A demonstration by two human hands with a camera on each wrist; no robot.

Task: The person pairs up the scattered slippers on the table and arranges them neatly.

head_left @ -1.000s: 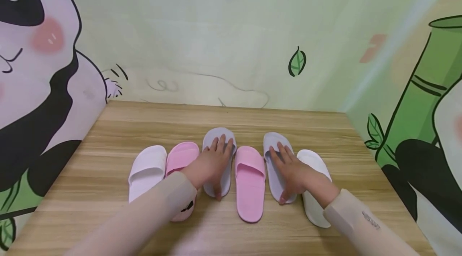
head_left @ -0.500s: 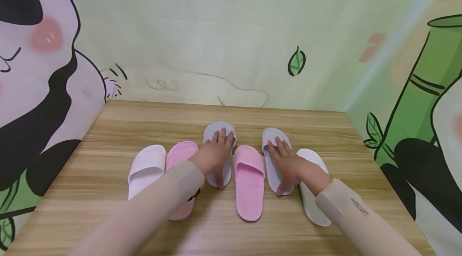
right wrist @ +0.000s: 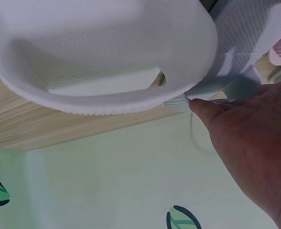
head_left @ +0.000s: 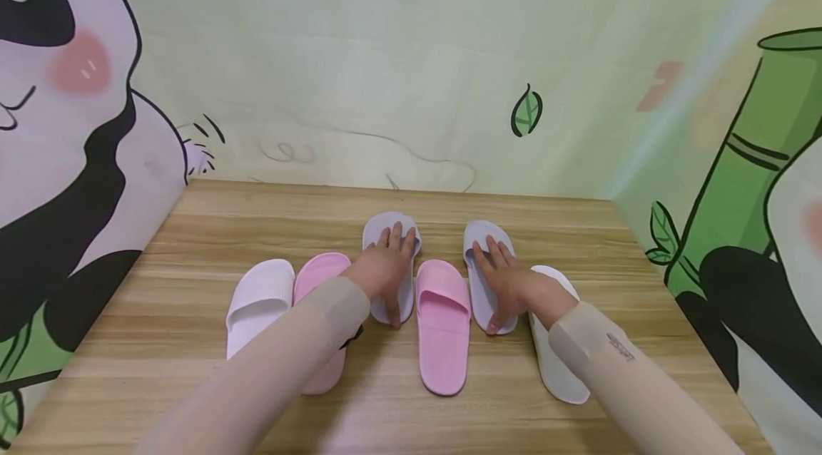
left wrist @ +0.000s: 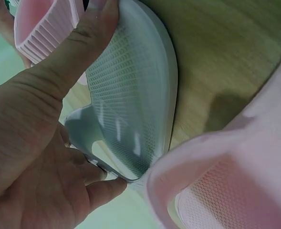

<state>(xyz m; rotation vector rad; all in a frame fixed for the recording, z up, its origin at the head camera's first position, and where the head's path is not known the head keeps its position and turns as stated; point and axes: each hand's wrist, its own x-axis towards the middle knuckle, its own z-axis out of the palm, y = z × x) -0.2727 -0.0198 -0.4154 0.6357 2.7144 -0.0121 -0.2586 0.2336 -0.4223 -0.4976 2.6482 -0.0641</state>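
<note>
On wooden surface (head_left: 225, 223): hands (head_left: 382, 271) (head_left: 509, 285), straight fingers spread, rest on grey slippers (head_left: 406, 291) (head_left: 479, 291), pink slipper (head_left: 443, 334) between.

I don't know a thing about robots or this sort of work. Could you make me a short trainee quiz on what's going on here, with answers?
1. True or false: the person's left fingers touch a grey slipper.

2. Which colour is the slipper between the two grey ones?
A. White
B. Pink
C. Green

3. How many slippers lie on the wood in all?

Key:
1. True.
2. B, the pink slipper.
3. Six.
</note>
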